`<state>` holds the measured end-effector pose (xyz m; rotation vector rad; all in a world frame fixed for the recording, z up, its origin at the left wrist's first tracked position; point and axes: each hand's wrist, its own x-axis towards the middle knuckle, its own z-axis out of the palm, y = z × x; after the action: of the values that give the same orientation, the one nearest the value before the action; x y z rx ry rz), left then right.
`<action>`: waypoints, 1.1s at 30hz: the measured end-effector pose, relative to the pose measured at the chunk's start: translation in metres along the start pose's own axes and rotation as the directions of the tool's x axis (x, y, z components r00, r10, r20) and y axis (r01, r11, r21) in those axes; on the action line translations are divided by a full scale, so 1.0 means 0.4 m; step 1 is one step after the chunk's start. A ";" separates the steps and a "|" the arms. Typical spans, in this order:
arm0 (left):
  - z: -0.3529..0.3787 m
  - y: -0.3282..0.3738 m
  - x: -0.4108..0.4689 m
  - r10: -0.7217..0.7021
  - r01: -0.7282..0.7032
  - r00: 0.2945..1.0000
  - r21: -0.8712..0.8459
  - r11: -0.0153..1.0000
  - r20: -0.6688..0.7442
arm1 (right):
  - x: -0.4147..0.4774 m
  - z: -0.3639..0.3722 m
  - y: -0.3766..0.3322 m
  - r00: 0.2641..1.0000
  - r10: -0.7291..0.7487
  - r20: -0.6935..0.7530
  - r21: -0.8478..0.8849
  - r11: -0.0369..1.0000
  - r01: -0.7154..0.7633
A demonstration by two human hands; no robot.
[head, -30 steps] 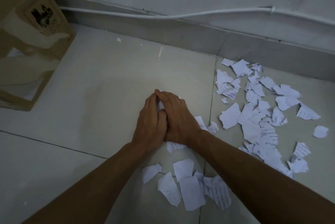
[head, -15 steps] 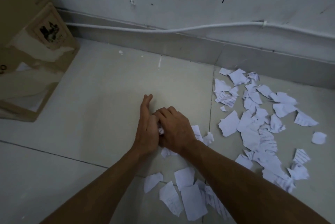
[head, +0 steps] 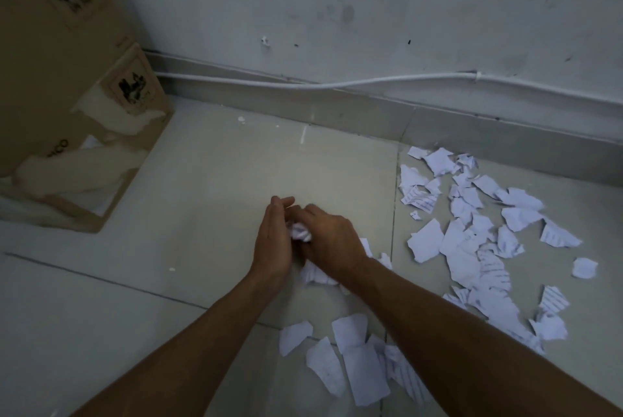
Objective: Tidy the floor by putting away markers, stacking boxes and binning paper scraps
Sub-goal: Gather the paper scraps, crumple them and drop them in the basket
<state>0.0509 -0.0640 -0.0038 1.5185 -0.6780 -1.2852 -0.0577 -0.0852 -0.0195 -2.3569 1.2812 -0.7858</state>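
White torn paper scraps lie on the tiled floor. My left hand (head: 271, 243) and my right hand (head: 332, 239) are pressed together low over the floor, cupping a crumpled bunch of paper scraps (head: 300, 233) between them. More of that bunch (head: 315, 273) shows under my right wrist. A big spread of loose scraps (head: 478, 231) lies to the right of my hands, and a smaller group of scraps (head: 344, 359) lies near me between my forearms. Brown cardboard boxes (head: 84, 133) stand at the far left.
A grey wall with a skirting board (head: 337, 113) runs across the back, with a white cable (head: 337, 83) along it. A taller cardboard box (head: 50, 28) stands behind the torn lower one. No markers or bin are in view.
My hands have gathered the scraps into a crumpled bunch and lifted slightly, curling around it. The camera has tilted up, showing more wall and box.
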 end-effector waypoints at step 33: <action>-0.677 0.472 -0.381 0.078 -0.238 0.963 -0.679 0.694 -0.257 | 0.249 0.083 -0.942 0.930 -0.203 -0.307 0.670 0.647 0.363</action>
<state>0.2968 0.0921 0.2135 0.9012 -0.1208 -1.0492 0.2531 0.0327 0.1865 -1.8418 0.4747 -1.3668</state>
